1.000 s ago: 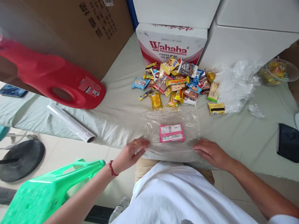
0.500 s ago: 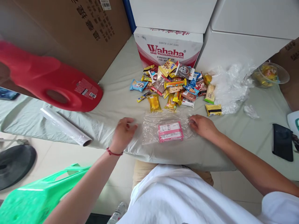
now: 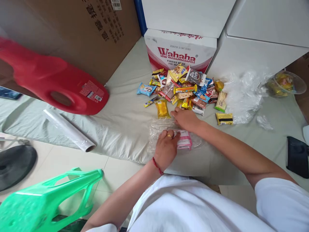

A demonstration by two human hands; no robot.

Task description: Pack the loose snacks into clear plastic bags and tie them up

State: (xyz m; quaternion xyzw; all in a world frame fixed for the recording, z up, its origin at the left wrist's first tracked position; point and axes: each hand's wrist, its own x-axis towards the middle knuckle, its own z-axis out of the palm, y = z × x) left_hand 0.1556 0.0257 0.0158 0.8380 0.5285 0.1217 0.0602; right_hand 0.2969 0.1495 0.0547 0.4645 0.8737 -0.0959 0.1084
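I read this as mid-bagging: left hand [image 3: 166, 145] flat, pinning the clear bag [image 3: 159, 130] with pink packet [image 3: 184, 141]; right hand [image 3: 184, 118] loosely curled, holding nothing, at snack pile [image 3: 183, 88], 12 o'clock of the bag—next needs a pinch there.

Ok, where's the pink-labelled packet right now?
Head view, centre: the pink packet lies in the clear bag, under the left hand, just below the snack pile.

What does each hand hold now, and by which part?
Left hand presses on the clear plastic bag beside its pink label. Right hand reaches the snack pile; grip unclear.
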